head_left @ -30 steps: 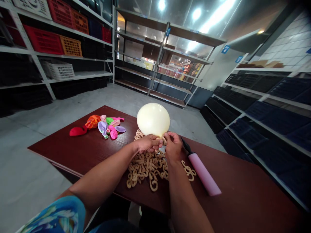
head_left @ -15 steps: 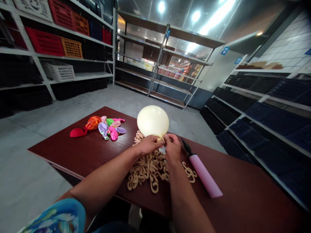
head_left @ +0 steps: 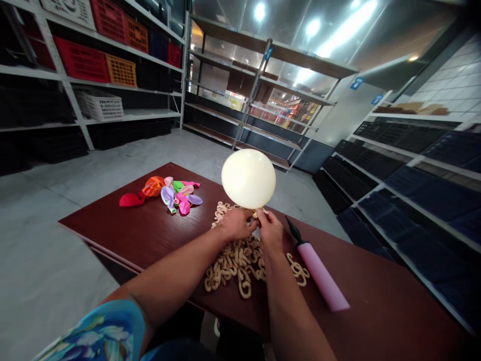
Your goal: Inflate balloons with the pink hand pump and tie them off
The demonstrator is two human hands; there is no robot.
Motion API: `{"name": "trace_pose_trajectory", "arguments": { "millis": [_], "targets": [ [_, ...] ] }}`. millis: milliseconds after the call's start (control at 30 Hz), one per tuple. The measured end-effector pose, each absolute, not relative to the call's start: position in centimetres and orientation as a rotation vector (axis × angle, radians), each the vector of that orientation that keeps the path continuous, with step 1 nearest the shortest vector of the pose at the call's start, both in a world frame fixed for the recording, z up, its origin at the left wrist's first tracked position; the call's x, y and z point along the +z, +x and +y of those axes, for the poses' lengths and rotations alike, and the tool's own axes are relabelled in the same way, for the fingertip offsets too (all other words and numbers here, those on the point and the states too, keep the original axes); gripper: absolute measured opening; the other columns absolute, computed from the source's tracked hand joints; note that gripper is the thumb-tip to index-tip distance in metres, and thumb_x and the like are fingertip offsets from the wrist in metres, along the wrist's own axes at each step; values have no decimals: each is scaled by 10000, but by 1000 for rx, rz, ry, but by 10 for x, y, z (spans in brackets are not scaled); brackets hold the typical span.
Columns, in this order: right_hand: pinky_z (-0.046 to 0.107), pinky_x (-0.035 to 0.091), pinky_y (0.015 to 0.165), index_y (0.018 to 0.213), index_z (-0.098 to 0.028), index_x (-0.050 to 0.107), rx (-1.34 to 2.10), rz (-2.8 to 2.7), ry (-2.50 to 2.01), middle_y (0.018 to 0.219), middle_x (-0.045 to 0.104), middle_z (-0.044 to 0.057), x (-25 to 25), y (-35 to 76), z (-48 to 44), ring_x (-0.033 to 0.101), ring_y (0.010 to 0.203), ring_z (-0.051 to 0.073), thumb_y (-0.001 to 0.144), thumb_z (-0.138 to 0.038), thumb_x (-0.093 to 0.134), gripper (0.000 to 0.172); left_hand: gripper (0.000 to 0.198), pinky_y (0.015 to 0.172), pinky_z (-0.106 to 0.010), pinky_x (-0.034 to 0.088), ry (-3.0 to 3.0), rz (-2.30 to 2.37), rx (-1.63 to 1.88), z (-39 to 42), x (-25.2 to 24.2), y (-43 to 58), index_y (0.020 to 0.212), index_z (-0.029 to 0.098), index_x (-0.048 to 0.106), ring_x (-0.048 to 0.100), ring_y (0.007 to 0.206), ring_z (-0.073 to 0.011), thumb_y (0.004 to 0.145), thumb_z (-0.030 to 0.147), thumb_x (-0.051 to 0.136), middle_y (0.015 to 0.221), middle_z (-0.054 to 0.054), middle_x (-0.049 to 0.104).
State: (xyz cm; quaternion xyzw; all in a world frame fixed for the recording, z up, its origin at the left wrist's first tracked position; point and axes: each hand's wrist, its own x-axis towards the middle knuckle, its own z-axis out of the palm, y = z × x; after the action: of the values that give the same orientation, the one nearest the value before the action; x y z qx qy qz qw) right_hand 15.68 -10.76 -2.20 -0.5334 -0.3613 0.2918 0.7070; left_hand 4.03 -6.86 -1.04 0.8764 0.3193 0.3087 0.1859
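A blown-up pale yellow balloon (head_left: 248, 178) stands above my two hands, its neck pointing down between them. My left hand (head_left: 237, 223) has its fingers closed on the balloon's neck from the left. From the right, my right hand (head_left: 271, 230) pinches the same neck between thumb and fingers. The fingertips cover most of the neck, so whether it is knotted cannot be seen. Under my wrists lies a heap of beige, curled, rope-like pieces (head_left: 235, 263). To the right of my right hand rests a pink balloon pump (head_left: 323, 277) with a black nozzle.
Several limp coloured balloons (head_left: 183, 204) lie on the left of the dark red table (head_left: 124, 235). A few more curled pieces (head_left: 297, 271) sit beside the pump. Shelves with crates (head_left: 122, 70) stand left, bare racks behind, and shelves of dark bins (head_left: 394, 210) right.
The balloon has risen a little and looks larger and more upright above my hands. My hands stay at its neck with the fingers shifted. The whole view has moved slightly.
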Motion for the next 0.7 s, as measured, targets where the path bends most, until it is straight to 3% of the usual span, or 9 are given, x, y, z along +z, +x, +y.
{"name": "trace_pose_trajectory", "arguments": {
  "millis": [133, 267, 400, 533, 700],
  "targets": [
    [228, 476, 631, 794, -178, 626, 608, -714, -1146, 737, 656, -16, -20, 164, -105, 591, 646, 106, 663, -363, 661, 229, 350, 909, -393, 345, 2621, 937, 908, -64, -10, 37, 949, 196, 645, 489, 1009, -237, 800, 444, 447, 983, -80, 625],
    [184, 448, 501, 740, -149, 617, 533, -609, -1223, 622, 631, -14, -8, 172, -99, 568, 544, 90, 646, -366, 665, 241, 462, 960, -452, 266, 2643, 1057, 766, -60, -18, 39, 988, 189, 638, 437, 1089, -265, 779, 544, 428, 1057, -94, 606],
    [160, 407, 403, 711, -137, 596, 508, -558, -1281, 581, 612, -8, 9, 182, -80, 553, 495, 85, 632, -339, 661, 227, 554, 926, -470, 286, 2608, 1101, 542, -58, -25, 43, 966, 154, 655, 445, 1090, -301, 791, 582, 350, 1077, -132, 600],
    [144, 424, 416, 746, -142, 581, 548, -522, -1328, 601, 609, -9, 19, 194, -50, 562, 513, 75, 664, -320, 646, 207, 602, 888, -440, 319, 2568, 1141, 479, -57, -22, 44, 968, 138, 667, 457, 1074, -309, 807, 581, 293, 1061, -146, 605],
    [169, 466, 462, 804, -168, 548, 621, -446, -1445, 715, 610, -10, 16, 187, -16, 585, 579, 78, 719, -381, 600, 236, 591, 924, -469, 259, 2566, 1175, 474, -59, -14, 41, 977, 157, 664, 495, 1015, -280, 820, 567, 269, 1038, -133, 620]
  ]
}}
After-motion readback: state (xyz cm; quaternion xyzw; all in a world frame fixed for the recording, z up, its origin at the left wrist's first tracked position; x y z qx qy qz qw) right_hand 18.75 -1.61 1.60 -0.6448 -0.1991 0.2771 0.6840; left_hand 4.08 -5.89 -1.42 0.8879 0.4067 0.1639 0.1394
